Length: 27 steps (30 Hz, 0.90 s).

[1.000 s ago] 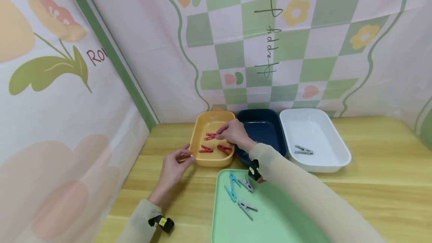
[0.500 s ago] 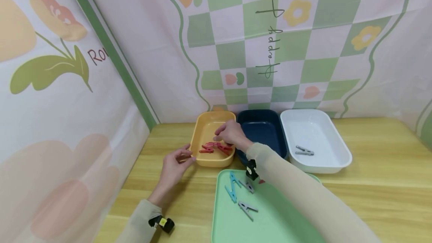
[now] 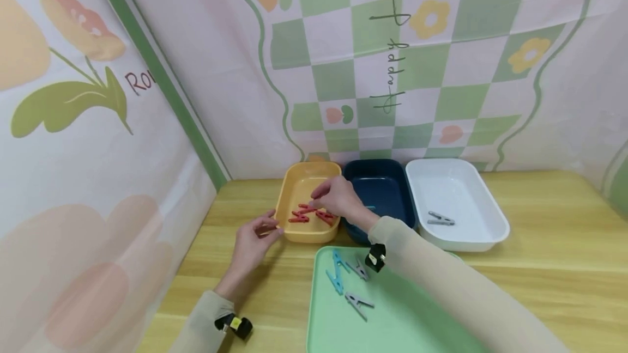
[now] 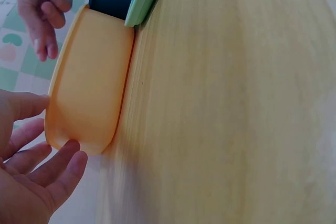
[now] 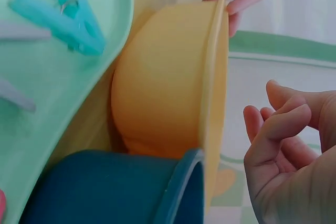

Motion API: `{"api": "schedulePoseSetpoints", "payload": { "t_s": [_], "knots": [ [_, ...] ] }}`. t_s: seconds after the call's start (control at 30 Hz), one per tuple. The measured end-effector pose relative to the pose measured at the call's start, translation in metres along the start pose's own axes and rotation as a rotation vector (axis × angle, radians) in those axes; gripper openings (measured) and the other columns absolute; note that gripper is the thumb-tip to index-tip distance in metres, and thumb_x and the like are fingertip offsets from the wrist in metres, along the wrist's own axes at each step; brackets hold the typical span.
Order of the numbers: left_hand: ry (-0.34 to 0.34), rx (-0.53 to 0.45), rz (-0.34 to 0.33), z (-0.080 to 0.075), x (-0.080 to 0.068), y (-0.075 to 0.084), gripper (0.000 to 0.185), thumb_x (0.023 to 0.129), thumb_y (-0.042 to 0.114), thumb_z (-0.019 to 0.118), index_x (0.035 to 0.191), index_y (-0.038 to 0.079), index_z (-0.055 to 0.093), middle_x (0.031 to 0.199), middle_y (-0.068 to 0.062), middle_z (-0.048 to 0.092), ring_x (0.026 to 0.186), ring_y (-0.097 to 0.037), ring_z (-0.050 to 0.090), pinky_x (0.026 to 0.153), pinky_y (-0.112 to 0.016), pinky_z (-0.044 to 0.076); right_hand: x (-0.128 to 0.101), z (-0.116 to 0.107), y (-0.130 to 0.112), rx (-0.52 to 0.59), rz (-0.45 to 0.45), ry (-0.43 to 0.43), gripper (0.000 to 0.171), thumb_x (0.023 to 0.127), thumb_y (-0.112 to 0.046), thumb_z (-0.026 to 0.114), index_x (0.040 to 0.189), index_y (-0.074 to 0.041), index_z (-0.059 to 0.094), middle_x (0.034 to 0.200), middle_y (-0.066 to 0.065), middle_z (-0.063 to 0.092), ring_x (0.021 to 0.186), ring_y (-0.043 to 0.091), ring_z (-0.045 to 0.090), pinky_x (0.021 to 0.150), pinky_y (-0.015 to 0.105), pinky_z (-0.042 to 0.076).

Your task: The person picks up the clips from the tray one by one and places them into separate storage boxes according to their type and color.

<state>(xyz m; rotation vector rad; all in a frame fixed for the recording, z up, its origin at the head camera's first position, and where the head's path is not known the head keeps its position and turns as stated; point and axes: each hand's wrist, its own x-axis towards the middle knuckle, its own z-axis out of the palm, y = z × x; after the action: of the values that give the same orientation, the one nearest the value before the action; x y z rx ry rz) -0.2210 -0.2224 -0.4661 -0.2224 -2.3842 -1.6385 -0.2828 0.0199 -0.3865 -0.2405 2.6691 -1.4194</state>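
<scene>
A person in beige long sleeves is sitting at a light wooden table point(image 3: 539, 233). Their left hand point(image 3: 252, 238) is resting against the near left corner of a yellow rounded-rectangle plastic tub point(image 3: 289, 233), with relaxed fingers touching its wall and rim. Their right hand point(image 3: 336, 198) is hovering over the same tub with its fingers loosely curled and nothing pinched between them.

Inside the yellow tub, three small red plastic clothespins point(image 3: 309, 214) are lying in a loose cluster on its floor, just under the right hand's fingertips.

Three tubs are standing side by side along the back of the table: the yellow one, a dark blue plastic tub point(image 3: 387, 184) touching it on the right, and a white plastic tub point(image 3: 466, 189) beyond that. One grey clothespin point(image 3: 440, 218) is lying in the white tub.

In front of them a mint-green flat plastic tray point(image 3: 392, 320) is lying, holding two turquoise clothespins point(image 3: 336, 271) and two grey clothespins point(image 3: 359, 303).

Printed fabric is hanging around the table, pink with green and white checks, flowers and handwriting-style lettering.
</scene>
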Motion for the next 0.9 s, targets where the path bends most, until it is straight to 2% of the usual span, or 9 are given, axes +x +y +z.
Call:
{"api": "schedulePoseSetpoints", "payload": {
  "t_s": [0.13, 0.33, 0.5, 0.67, 0.8, 0.9],
  "knots": [
    [0.005, 0.009, -0.002, -0.002, 0.000, -0.001, 0.022, 0.087, -0.003, 0.083, 0.105, -0.008, 0.073, 0.140, -0.020, 0.065, 0.107, -0.040, 0.073, 0.088, -0.032, 0.064, -0.011, -0.002, -0.005, 0.010, -0.051, -0.008, 0.018, 0.088, -0.020, 0.089, 0.100, -0.008, 0.082, 0.089, 0.000, 0.077, 0.081, 0.019, 0.068, 0.069, 0.030, 0.059],
    [0.002, -0.003, -0.002, -0.002, 0.000, -0.002, 0.022, 0.087, -0.003, 0.083, 0.105, -0.008, 0.073, 0.139, -0.021, 0.065, 0.107, -0.039, 0.073, 0.089, -0.033, 0.064, -0.034, -0.007, -0.004, 0.041, -0.085, -0.040, 0.012, 0.090, -0.018, 0.087, 0.098, -0.010, 0.083, 0.088, -0.001, 0.076, 0.075, 0.017, 0.067, 0.060, 0.028, 0.057],
    [0.020, -0.001, -0.015, 0.001, 0.000, 0.001, 0.021, 0.086, -0.006, 0.082, 0.104, -0.010, 0.072, 0.139, -0.022, 0.065, 0.108, -0.041, 0.072, 0.089, -0.034, 0.064, -0.056, -0.016, 0.003, 0.029, -0.111, -0.048, 0.010, 0.090, -0.019, 0.086, 0.097, -0.013, 0.083, 0.088, -0.005, 0.076, 0.083, 0.017, 0.066, 0.066, 0.031, 0.054],
    [0.036, 0.004, -0.037, 0.003, 0.001, 0.003, 0.020, 0.085, -0.012, 0.080, 0.103, -0.012, 0.070, 0.139, -0.027, 0.063, 0.110, -0.049, 0.069, 0.091, -0.044, 0.063, -0.077, -0.027, 0.009, 0.018, -0.112, -0.050, 0.010, 0.091, -0.020, 0.085, 0.100, -0.016, 0.082, 0.091, -0.006, 0.075, 0.090, 0.019, 0.065, 0.070, 0.032, 0.055],
    [0.023, -0.022, -0.016, 0.001, 0.000, 0.000, 0.022, 0.086, -0.007, 0.083, 0.104, -0.011, 0.071, 0.139, -0.024, 0.064, 0.109, -0.046, 0.070, 0.090, -0.041, 0.063, -0.094, -0.036, 0.015, 0.045, -0.100, -0.053, 0.012, 0.092, -0.019, 0.084, 0.103, -0.015, 0.082, 0.096, -0.003, 0.076, 0.080, 0.020, 0.065, 0.063, 0.034, 0.058],
    [0.010, -0.025, -0.006, 0.000, 0.000, 0.000, 0.023, 0.086, -0.005, 0.083, 0.105, -0.010, 0.072, 0.139, -0.022, 0.065, 0.108, -0.043, 0.072, 0.089, -0.036, 0.064, -0.105, -0.041, 0.022, 0.064, -0.073, -0.060, 0.015, 0.092, -0.019, 0.085, 0.106, -0.015, 0.082, 0.099, -0.002, 0.077, 0.068, 0.021, 0.064, 0.053, 0.039, 0.060]
  ]
}}
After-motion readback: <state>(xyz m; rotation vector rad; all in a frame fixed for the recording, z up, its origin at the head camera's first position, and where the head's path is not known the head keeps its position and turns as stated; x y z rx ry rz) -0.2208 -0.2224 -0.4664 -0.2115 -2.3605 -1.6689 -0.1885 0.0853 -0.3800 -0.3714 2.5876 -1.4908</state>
